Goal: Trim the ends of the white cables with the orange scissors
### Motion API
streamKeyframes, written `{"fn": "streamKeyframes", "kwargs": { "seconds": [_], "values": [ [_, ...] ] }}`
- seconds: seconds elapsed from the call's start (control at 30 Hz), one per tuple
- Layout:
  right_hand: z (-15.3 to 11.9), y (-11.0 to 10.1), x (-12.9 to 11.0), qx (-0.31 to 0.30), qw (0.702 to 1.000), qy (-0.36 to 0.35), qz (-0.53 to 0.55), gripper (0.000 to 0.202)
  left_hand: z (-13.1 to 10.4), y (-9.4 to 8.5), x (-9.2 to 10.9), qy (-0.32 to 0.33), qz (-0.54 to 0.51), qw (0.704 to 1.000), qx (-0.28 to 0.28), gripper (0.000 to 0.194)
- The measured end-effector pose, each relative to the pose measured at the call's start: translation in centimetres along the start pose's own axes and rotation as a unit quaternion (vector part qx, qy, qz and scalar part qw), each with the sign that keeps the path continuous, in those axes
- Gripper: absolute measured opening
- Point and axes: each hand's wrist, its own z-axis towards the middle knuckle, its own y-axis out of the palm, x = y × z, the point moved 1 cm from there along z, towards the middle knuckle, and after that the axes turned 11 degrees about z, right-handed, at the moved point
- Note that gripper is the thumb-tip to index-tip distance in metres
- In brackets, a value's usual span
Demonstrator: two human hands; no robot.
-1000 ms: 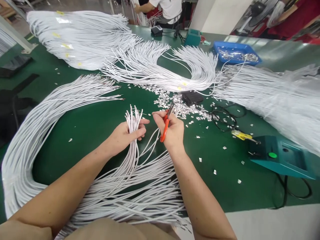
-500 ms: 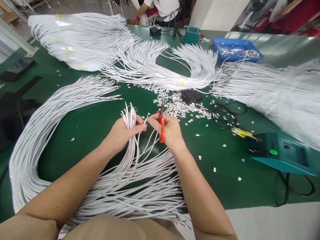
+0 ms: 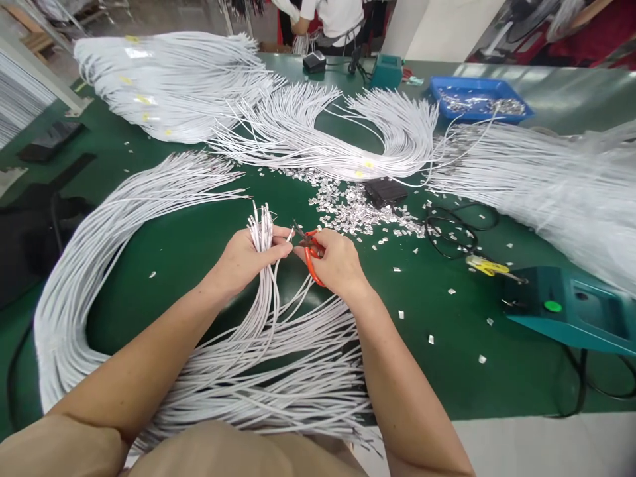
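My left hand (image 3: 248,258) is closed around a bunch of white cables (image 3: 262,232), their ends sticking up above the fist. Between its thumb and fingertips one cable end (image 3: 289,236) stands apart from the bunch. My right hand (image 3: 340,260) grips small scissors with orange handles (image 3: 311,255). The blades point up and left and are close to the single cable end; whether they touch it I cannot tell. Under my forearms lies a thick loose bundle of white cables (image 3: 298,371), curving round to the left.
Small silvery pieces (image 3: 352,209) are scattered beyond my hands, beside a black block (image 3: 386,193). More cable bundles (image 3: 169,86) lie at the back and right. A blue tray (image 3: 479,99) holds small parts. A teal device (image 3: 571,305) stands right, near yellow-handled pliers (image 3: 487,266). A person (image 3: 338,23) is behind the table.
My right hand has turned the scissors from upright to pointing up and left, bringing the blades to the cable end. The left hand keeps its hold on the bunch. The view has shifted slightly.
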Motion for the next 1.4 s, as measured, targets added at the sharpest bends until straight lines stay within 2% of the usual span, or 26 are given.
{"fn": "streamKeyframes", "kwargs": {
  "seconds": [0.1,0.33,0.77,0.87,0.93,0.97,1.03,1.1,1.23,1.4],
  "values": [
    [-0.1,0.4,0.0,-0.003,0.995,-0.042,-0.086,0.019,0.1,-0.1,-0.3,0.013,0.031,0.999,0.017,0.030],
    [-0.5,0.1,-0.5,0.003,0.986,-0.065,-0.154,0.021,0.0,-0.5,0.1,0.041,0.108,0.993,0.016,0.025],
    [-0.7,0.3,-0.6,-0.003,0.988,-0.043,-0.145,0.025,-0.3,-0.5,1.2,0.069,0.187,0.979,0.028,0.020],
    [-0.4,-0.1,-0.6,-0.010,0.998,0.003,-0.059,0.020,-0.4,-0.4,1.2,0.053,0.196,0.979,0.031,0.018],
    [-0.3,-0.3,-0.7,0.014,0.996,0.045,0.078,0.015,-0.4,-0.3,1.2,0.042,0.196,0.979,0.031,0.018],
    [-0.2,-0.3,-0.8,0.027,0.984,0.061,0.164,0.014,-0.4,-0.3,1.2,0.039,0.197,0.979,0.031,0.018],
    [-0.1,0.0,-1.0,0.034,0.943,0.078,0.323,0.013,-0.4,-0.2,1.2,0.041,0.198,0.979,0.032,0.017],
    [0.0,0.4,-1.2,0.025,0.902,0.088,0.421,0.012,-0.5,-0.1,1.2,0.045,0.196,0.979,0.036,0.016],
    [0.0,1.3,-1.1,0.024,0.860,0.116,0.497,0.009,-0.6,0.0,1.1,0.055,0.197,0.978,0.045,0.015],
    [0.0,2.1,-1.1,0.049,0.808,0.179,0.559,0.011,-0.7,0.4,0.9,0.061,0.166,0.981,0.086,0.016]
  ]
}}
